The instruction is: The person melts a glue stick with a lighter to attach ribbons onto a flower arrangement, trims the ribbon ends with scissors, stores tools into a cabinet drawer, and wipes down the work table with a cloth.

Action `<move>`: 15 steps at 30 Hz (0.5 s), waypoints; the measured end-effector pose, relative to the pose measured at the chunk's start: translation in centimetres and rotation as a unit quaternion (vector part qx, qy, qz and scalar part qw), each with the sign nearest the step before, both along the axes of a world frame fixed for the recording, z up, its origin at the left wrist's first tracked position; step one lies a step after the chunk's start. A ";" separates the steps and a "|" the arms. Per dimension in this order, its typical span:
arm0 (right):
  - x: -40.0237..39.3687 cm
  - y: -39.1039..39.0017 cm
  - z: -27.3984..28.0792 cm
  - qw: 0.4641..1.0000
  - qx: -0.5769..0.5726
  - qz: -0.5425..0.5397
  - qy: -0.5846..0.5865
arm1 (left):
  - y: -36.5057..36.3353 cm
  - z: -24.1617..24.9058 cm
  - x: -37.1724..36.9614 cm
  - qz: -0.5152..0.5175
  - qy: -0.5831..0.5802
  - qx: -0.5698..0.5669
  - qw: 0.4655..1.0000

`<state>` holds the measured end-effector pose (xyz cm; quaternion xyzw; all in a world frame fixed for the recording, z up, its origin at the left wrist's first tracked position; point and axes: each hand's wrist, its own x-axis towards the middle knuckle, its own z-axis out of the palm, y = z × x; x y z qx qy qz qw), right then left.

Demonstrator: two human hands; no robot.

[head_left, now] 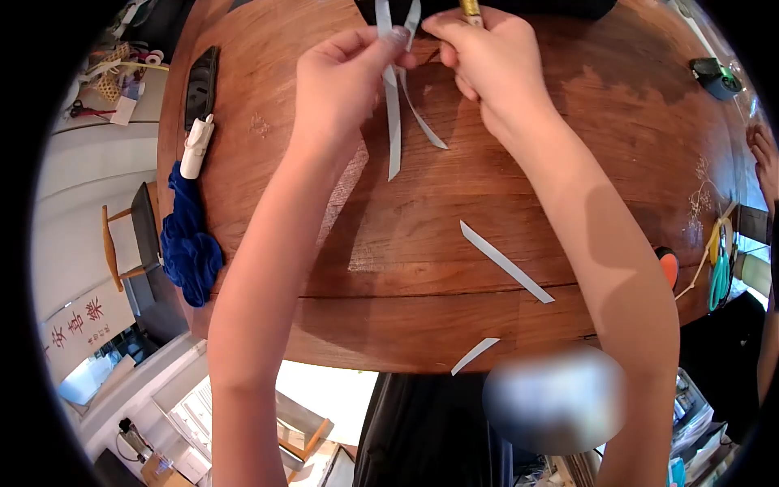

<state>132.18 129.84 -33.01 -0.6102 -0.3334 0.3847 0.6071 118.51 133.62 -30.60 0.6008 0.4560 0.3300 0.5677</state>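
Left hand (337, 85): thumb and fingers closed in pinch on flat, pale grey ribbon (394, 122), tails trailing towards wearer above brown wooden table (406, 304). Right hand (497, 61): fingers curled, slim gold-coloured item (471, 11) in grip; whether thumb also has ribbon, cannot tell. Step, as judged: arranging ribbon lengths; next move calls for steady left pinch. Farther out: long pale strip (507, 262), shorter strip (474, 355).

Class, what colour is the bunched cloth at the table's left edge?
Deep blue cloth, seen best in the head view.
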 end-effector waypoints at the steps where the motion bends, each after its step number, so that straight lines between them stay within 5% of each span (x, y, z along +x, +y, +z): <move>1: 0.5 -1.1 0.5 0.999 -0.041 0.017 -0.026 | -0.6 0.1 -0.1 -0.017 0.009 0.012 1.000; 4: 1.4 -3.9 2.8 0.977 -0.157 0.121 -0.082 | -0.7 -0.6 -1.8 -0.111 0.166 0.055 0.978; 7: 1.3 -7.4 4.4 0.933 -0.208 0.270 -0.116 | -0.5 -0.2 -3.9 -0.137 0.200 0.173 0.955; 13: 1.0 -17.6 8.9 0.844 -0.257 0.463 -0.085 | 1.2 0.1 -2.3 0.083 0.028 0.219 0.972; 15: 1.1 -21.8 9.5 0.839 -0.280 0.465 -0.041 | 0.6 0.8 -0.5 0.095 0.000 0.124 0.988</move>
